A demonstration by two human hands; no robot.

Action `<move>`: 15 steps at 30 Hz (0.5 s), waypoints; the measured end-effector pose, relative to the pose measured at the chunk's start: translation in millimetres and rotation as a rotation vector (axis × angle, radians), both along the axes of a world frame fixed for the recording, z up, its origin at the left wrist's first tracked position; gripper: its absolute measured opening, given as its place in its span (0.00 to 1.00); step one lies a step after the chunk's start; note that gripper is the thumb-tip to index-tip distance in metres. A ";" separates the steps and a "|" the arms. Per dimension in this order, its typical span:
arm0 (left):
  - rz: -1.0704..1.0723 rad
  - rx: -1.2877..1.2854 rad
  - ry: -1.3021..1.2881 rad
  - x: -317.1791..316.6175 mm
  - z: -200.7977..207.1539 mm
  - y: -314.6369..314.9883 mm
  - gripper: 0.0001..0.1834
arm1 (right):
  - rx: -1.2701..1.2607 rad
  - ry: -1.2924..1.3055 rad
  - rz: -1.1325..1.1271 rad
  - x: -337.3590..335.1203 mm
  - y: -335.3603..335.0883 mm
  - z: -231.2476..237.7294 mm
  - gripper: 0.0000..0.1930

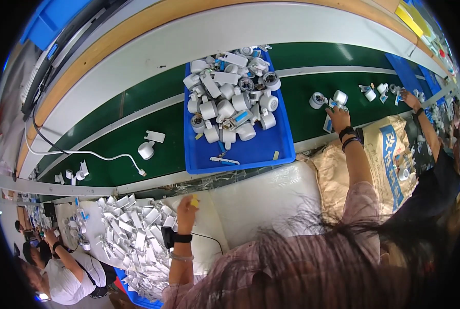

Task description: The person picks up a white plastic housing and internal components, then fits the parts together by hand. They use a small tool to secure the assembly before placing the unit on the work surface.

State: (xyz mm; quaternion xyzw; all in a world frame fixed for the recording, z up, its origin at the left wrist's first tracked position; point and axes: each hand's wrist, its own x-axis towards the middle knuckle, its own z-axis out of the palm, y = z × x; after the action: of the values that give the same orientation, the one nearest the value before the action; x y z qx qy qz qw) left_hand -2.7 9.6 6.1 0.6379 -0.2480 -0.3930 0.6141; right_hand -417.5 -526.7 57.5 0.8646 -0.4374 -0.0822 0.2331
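Note:
My left hand [186, 210] is raised over the white bench, its fingers pinched on a small yellow piece [195, 201]. Stretched forward over the green conveyor belt, my right hand [339, 119] has its fingertips curled at a white plastic part [333, 103]; the fingers partly hide it. Just beyond stands a white round housing [340, 96]. Left of that hand is another round housing [318, 100] with a dark open end. A flat white and blue piece [327, 123] lies by my thumb.
A blue tray [187, 149] heaped with white housings sits on the belt [109, 136]. White plastic pieces [137, 232] pile up at left. A brown paper sack [338, 172] lies under my right arm. A white cable [106, 152] crosses at left. A co-worker's hand [409, 100] reaches in at right.

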 end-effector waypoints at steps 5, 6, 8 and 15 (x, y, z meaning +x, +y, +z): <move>-0.058 0.225 0.157 -39.0 6.0 5.1 0.18 | 0.039 0.001 0.008 12.7 -21.0 -0.2 0.08; -0.086 0.188 0.168 -41.6 5.2 6.8 0.18 | 0.044 -0.003 0.009 12.0 -18.0 2.9 0.08; -0.096 0.164 0.213 -44.7 14.6 -0.6 0.18 | -0.012 -0.442 0.066 13.6 -6.3 22.4 0.09; -0.211 0.069 -0.090 -81.0 58.6 -34.8 0.17 | 0.668 -1.028 0.077 24.9 86.7 111.3 0.11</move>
State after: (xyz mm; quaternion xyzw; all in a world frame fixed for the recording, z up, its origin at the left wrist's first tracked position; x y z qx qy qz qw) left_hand -83.7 -25.3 64.7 0.6461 -0.3272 -0.4346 0.5353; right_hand -392.6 -440.0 168.8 0.8352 -0.4127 0.2210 -0.2886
